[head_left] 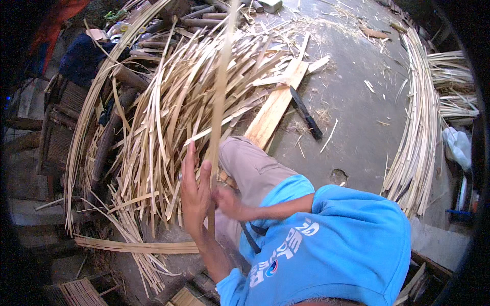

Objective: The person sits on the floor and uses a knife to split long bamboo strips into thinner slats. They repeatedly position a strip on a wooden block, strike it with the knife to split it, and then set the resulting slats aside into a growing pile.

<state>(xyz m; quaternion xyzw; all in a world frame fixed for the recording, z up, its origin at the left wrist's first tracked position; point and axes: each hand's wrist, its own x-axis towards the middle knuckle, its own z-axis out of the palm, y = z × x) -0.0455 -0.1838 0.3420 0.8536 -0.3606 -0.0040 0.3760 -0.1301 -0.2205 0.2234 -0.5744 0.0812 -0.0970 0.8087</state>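
A long, pale bamboo strip [218, 109] stands upright between my hands, running from the top of the view down past my wrists. My left hand [193, 196] is open along its left side, fingers and thumb stretched upward. On the other side my right hand [228, 202], slightly blurred, is curled closed at the strip; its fingertips are partly hidden. Left of my knee lies a large heap of split bamboo strips [168, 117]. A dark knife [306, 115] rests on the floor beside a flat wooden board [273, 115], its tip near the board's edge.
A long bundle of strips [416, 122] lies on the floor at the right, near a white plastic bag [457, 147]. Dark poles [109, 143] and a slatted bamboo piece [66, 122] stand at the left. A flat strip bundle [138, 247] lies crosswise near my left forearm.
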